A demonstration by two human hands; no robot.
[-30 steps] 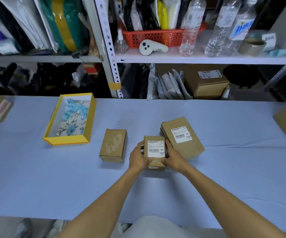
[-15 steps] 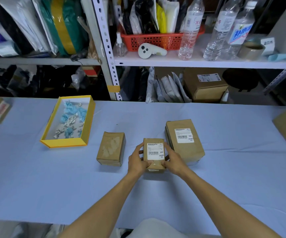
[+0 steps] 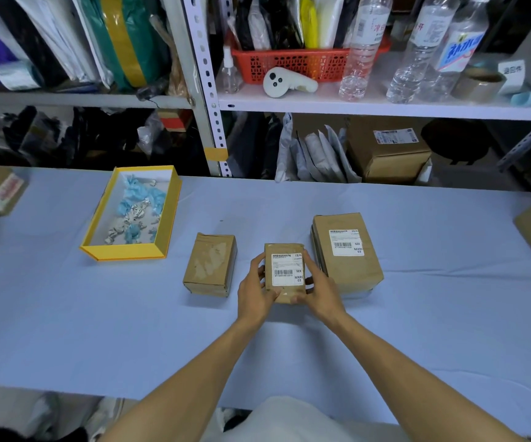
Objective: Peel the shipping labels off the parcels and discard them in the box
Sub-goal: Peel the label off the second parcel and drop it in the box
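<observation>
Table (image 3: 417,330): covered in pale blue cloth; it carried the box and all three parcels.
Yellow box (image 3: 123,253): sat toward the far left corner, with crumpled blue and white scraps inside, well apart from the hands.
Large parcel (image 3: 350,271): lay right of centre with its label on, just beside the right hand.
Bare parcel (image 3: 210,264): lay left of centre, its top scuffed where a label looked to have come off.
Small parcel (image 3: 284,292): was mid-table between the other two, held face up; I could not tell whether it was resting or lifted.
Left grip (image 3: 254,288): fingers were curled round the small parcel's left side.
Right grip (image 3: 321,288): fingers were curled round its right side, thumb near the label's edge.
Shipping label (image 3: 287,269): was stuck flat, no corner raised.
Risk: a hurried pull could tear the label into strips or rip the paper wrap.
Risk: with only one hand steadying it, the light parcel could slide or lift along with the label.
Risk: a sticky peeled label might cling to the fingers and drop short of the box.
</observation>
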